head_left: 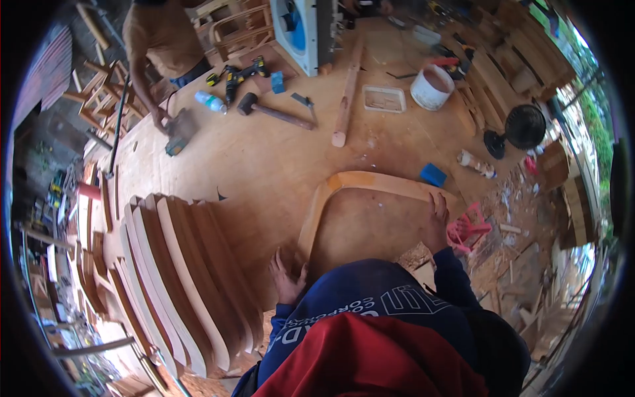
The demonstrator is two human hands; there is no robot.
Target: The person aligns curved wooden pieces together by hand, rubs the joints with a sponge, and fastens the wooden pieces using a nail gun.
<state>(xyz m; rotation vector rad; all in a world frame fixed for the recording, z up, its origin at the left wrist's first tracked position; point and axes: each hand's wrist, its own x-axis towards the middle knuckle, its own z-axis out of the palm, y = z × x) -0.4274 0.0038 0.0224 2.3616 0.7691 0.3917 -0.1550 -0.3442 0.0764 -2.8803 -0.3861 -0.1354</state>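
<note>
A bent, L-shaped wooden piece [360, 180] lies on the plywood table [264, 155] in front of me, its corner pointing away. My left hand [288, 276] rests at its near left end, fingers spread and the thumb beside the wood. At the other end, my right hand [436, 223] touches the wood with its fingers stretched over it. Neither hand shows a closed grip. Just past the right fingertips is a blue block [433, 175]. Left of my left hand stands a row of several curved wooden slats [177, 255], packed side by side.
Across the table, another person's hand [160, 119] is on a blurred power tool [178, 135]. A mallet [274, 111], cordless drills [233, 79], a long board [348, 99], a white bucket [431, 89] and a black fan [522, 127] lie farther off. A pink stool [468, 228] stands at right.
</note>
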